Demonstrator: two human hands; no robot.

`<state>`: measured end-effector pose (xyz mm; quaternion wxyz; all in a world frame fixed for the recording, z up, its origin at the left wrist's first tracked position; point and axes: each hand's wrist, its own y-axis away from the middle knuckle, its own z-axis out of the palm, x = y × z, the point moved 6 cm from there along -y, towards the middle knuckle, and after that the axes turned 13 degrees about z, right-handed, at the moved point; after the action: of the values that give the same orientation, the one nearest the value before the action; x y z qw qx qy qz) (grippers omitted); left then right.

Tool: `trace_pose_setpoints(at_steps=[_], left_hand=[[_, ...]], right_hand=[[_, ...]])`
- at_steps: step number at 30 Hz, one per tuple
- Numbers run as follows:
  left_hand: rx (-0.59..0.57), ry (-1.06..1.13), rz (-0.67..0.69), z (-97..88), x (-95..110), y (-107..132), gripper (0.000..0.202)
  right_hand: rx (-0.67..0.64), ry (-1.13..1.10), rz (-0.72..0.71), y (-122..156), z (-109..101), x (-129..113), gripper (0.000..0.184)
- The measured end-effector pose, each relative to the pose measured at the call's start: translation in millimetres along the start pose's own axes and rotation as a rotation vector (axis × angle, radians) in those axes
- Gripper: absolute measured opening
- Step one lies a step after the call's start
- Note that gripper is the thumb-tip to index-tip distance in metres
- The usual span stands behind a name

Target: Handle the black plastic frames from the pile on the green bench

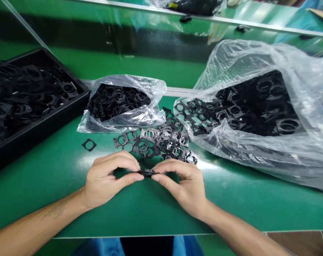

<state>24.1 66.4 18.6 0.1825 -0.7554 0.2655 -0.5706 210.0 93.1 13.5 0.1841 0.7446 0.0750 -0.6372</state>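
My left hand (108, 179) and my right hand (183, 185) meet over the green table (57, 185), each pinching one end of a small flat black plastic frame part (147, 172) seen edge-on. Both hands have thumb and fingers pressed on it. Just beyond the hands lies a loose pile of thin black square frames with round openings (161, 140). A single square frame (89, 144) lies alone to the left of the pile.
A black tray (80, 101) full of black parts stands at the left. A small clear bag of black parts (121, 101) lies behind the pile. A large clear bag (265, 106) with more frames fills the right side. A metal rail crosses behind.
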Motion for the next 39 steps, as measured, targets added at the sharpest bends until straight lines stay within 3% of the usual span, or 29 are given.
trace_pose_setpoints(at_steps=[7,19,26,30,35,39], left_hand=[[-0.032,-0.077,0.040,0.0,5.8,-1.4,0.010],[-0.020,0.077,-0.209,4.8,-3.9,1.2,0.011],[-0.037,-0.004,-0.121,4.5,1.6,0.5,0.014],[-0.072,-0.080,-0.029,4.9,6.2,0.3,0.015],[-0.075,-0.090,-0.047,0.9,2.2,-2.8,0.020],[-0.161,-0.189,0.133,2.4,9.5,-8.7,0.032]], right_hand=[[-0.004,-0.017,0.011,-0.2,0.4,-0.4,0.004],[0.029,0.013,-0.052,0.3,-1.0,-1.4,0.005],[0.016,-0.022,-0.013,1.9,0.7,0.9,0.005],[-0.001,-0.078,0.092,-0.6,0.4,5.7,0.013],[-0.100,-0.326,0.357,-3.3,3.8,16.5,0.031],[-0.251,-0.547,0.510,-5.4,11.7,23.7,0.034]])
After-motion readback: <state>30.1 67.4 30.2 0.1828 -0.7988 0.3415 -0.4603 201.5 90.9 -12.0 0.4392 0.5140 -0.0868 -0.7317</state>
